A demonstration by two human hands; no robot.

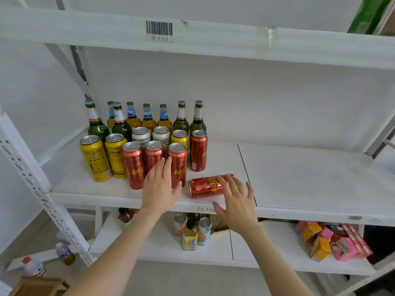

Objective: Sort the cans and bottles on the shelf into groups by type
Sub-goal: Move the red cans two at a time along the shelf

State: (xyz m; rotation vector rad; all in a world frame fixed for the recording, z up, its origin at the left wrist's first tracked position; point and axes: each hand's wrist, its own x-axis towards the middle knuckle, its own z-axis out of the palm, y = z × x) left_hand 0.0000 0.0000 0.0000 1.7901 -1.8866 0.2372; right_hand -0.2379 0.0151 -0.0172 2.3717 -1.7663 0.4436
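On the white shelf point(299, 180) stand green bottles point(96, 124), amber bottles with blue labels point(147, 119), yellow cans point(95, 158), white cans point(141, 135) and upright red cans point(133, 165). One more red can point(205, 186) lies on its side near the front edge. My right hand point(235, 199) hovers over the right end of that lying can, fingers spread, not closed on it. My left hand point(160, 184) is open with its fingers in front of the upright red cans, holding nothing.
A second shelf below point(162, 248) holds a few drink bottles and cans point(190, 231) and, at the right, pink and yellow snack boxes point(333, 242). The upper shelf beam point(213, 37) carries a barcode label. White uprights stand at the left point(32, 178).
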